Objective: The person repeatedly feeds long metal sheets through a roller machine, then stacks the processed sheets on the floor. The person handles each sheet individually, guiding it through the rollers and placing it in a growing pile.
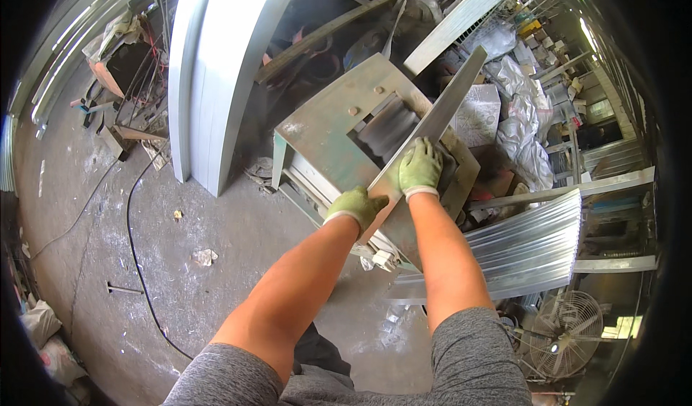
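Note:
A long metal bar point(458, 85) slants across the top of a worn, green and beige metal machine point(324, 121). My left hand point(355, 208), in a light green glove, is closed around the bar's near end, by the machine's front edge. Farther up the bar, my gloved right hand point(421, 167) lies on it with the fingers stretched out. Beside the bar, a dark band or roller point(389, 128) shows in a rectangular opening of the machine's top. The bar and my right hand hide part of that opening.
Tall pale metal panels point(223, 67) stand left of the machine. A corrugated metal sheet point(512, 244) and a fan point(562, 334) are to the right. A black cable point(133, 240) crosses the floor at left. Silvery crumpled sheeting point(522, 121) and scrap lie behind.

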`<state>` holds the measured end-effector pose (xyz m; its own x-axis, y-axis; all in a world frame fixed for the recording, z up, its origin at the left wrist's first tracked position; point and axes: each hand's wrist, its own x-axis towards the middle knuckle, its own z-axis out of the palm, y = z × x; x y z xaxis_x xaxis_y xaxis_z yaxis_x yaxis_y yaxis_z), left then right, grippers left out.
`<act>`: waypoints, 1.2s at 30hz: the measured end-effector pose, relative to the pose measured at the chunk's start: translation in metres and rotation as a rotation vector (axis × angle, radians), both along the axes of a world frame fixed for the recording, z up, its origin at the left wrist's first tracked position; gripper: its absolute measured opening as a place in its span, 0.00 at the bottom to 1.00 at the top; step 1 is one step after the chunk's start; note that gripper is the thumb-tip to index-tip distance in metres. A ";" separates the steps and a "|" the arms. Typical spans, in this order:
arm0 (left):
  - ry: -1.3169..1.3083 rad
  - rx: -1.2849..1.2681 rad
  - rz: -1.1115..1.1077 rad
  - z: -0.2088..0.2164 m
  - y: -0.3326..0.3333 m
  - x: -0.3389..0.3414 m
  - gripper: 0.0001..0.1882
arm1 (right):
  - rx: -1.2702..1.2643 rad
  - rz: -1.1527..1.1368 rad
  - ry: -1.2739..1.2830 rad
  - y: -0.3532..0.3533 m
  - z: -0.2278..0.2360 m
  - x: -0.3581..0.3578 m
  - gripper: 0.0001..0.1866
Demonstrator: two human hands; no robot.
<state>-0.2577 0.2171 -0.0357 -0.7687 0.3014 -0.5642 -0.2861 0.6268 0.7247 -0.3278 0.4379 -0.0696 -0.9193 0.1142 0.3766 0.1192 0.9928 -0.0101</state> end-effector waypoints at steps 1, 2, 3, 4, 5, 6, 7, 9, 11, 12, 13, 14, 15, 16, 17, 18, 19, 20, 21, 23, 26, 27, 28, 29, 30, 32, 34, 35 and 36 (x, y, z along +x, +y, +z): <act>-0.004 0.001 -0.007 0.004 0.007 -0.012 0.40 | 0.004 0.005 0.017 0.008 0.001 -0.013 0.24; -0.007 0.000 -0.011 0.008 0.012 -0.020 0.41 | 0.005 -0.010 0.037 0.013 0.001 -0.021 0.23; -0.004 -0.003 -0.007 0.012 0.017 -0.027 0.41 | -0.018 -0.013 0.042 0.017 0.000 -0.026 0.23; -0.006 -0.002 -0.004 0.015 0.021 -0.029 0.41 | -0.042 -0.016 0.044 0.019 -0.001 -0.028 0.23; 0.004 -0.009 -0.009 0.017 0.022 -0.029 0.40 | -0.070 -0.013 0.075 0.021 -0.001 -0.028 0.23; 0.011 -0.015 -0.006 0.020 0.022 -0.026 0.39 | -0.052 -0.005 0.047 0.022 0.000 -0.027 0.23; 0.000 -0.030 -0.006 0.021 0.020 -0.020 0.38 | -0.041 0.006 0.044 0.022 0.001 -0.021 0.23; -0.023 -0.042 -0.008 0.025 0.015 -0.011 0.37 | -0.079 0.001 -0.065 0.022 0.008 -0.017 0.23; -0.030 -0.063 -0.015 0.028 0.008 -0.005 0.36 | -0.173 0.002 -0.200 0.024 0.015 -0.015 0.24; -0.032 -0.078 -0.020 0.028 0.003 0.003 0.36 | -0.109 -0.016 -0.176 0.024 0.017 -0.014 0.25; -0.030 -0.089 -0.027 0.028 -0.001 0.008 0.35 | -0.093 -0.044 -0.153 0.024 0.017 -0.016 0.25; -0.056 -0.108 -0.011 0.026 -0.005 0.012 0.35 | -0.063 -0.051 -0.051 0.024 0.015 -0.017 0.25; -0.047 -0.105 -0.003 0.024 -0.007 0.018 0.37 | -0.034 -0.064 0.016 0.023 0.011 -0.020 0.26; -0.029 -0.106 0.009 0.021 -0.010 0.025 0.39 | -0.070 -0.049 0.002 0.024 0.007 -0.022 0.27; -0.035 -0.121 0.011 0.018 -0.012 0.029 0.42 | -0.065 -0.003 0.044 0.023 0.001 -0.024 0.27; -0.031 -0.132 0.009 0.015 -0.014 0.032 0.44 | -0.064 0.036 0.055 0.023 -0.006 -0.023 0.27; -0.027 -0.111 0.024 0.013 -0.016 0.034 0.44 | -0.069 0.036 0.011 0.023 -0.010 -0.022 0.27; -0.046 -0.096 0.030 0.011 -0.018 0.038 0.44 | -0.058 0.089 0.069 0.024 -0.015 -0.020 0.28; -0.063 -0.082 0.033 0.009 -0.020 0.042 0.45 | -0.040 0.111 0.108 0.024 -0.018 -0.016 0.28; -0.076 -0.076 0.034 0.008 -0.024 0.054 0.43 | -0.058 0.117 0.071 0.021 -0.020 -0.007 0.28; -0.113 -0.060 0.012 0.004 -0.033 0.070 0.39 | -0.048 0.101 0.020 0.013 -0.017 0.016 0.28; -0.112 -0.047 0.016 0.002 -0.036 0.080 0.39 | -0.046 0.120 0.022 0.009 -0.016 0.026 0.28; -0.108 -0.031 0.024 -0.001 -0.039 0.086 0.39 | -0.048 0.127 0.011 0.006 -0.014 0.032 0.28; -0.095 -0.022 0.040 -0.003 -0.043 0.095 0.40 | -0.049 0.135 0.001 0.003 -0.012 0.037 0.28; -0.089 -0.012 0.060 -0.005 -0.050 0.106 0.41 | -0.059 0.146 -0.019 -0.002 -0.013 0.045 0.29; -0.075 -0.007 0.073 -0.009 -0.065 0.123 0.41 | -0.096 0.123 -0.038 -0.018 -0.016 0.063 0.30; -0.068 -0.021 0.034 -0.010 -0.083 0.136 0.40 | -0.133 0.104 -0.063 -0.034 -0.020 0.080 0.30; -0.107 -0.026 0.030 -0.009 -0.090 0.142 0.40 | -0.144 0.118 -0.050 -0.040 -0.020 0.088 0.30; -0.158 -0.033 0.020 -0.009 -0.096 0.150 0.40 | -0.165 0.120 -0.061 -0.047 -0.019 0.096 0.31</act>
<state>-0.1075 0.1206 -0.0445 -0.6756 0.2660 -0.6876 -0.4072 0.6429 0.6488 -0.2315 0.3914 -0.0891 -0.9505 0.0581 0.3052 0.0055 0.9854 -0.1704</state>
